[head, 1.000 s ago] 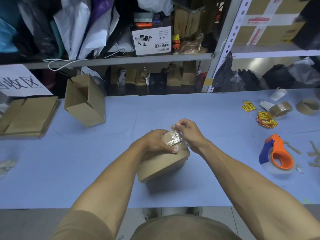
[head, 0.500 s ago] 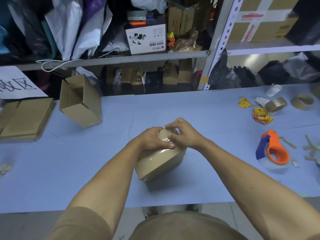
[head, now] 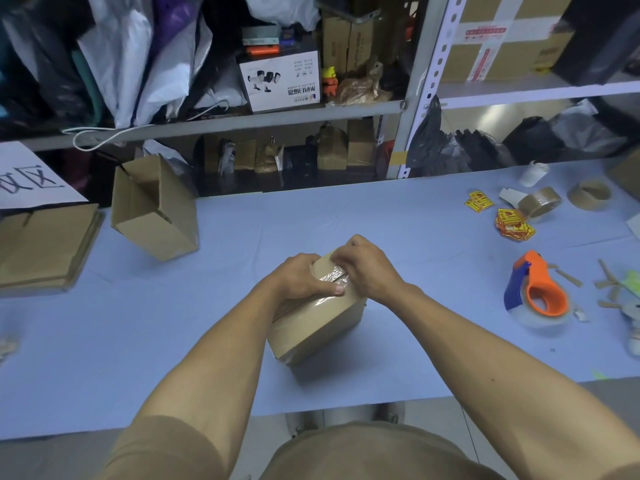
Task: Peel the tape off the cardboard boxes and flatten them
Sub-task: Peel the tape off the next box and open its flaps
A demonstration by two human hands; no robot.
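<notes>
While the left hand (head: pixel 304 277) grips the box (head: pixel 317 320) top, the right hand (head: pixel 367 268) pinches its tape (head: pixel 334 280).

A long bench covered in pale blue sheeting (head: pixel 398 216) runs across the room. Behind it stands a grey metal shelving rack with a perforated upright (head: pixel 420 109), its shelves crowded. Grey floor (head: pixel 519 403) shows below the bench's near edge. The light is dim and even.
</notes>
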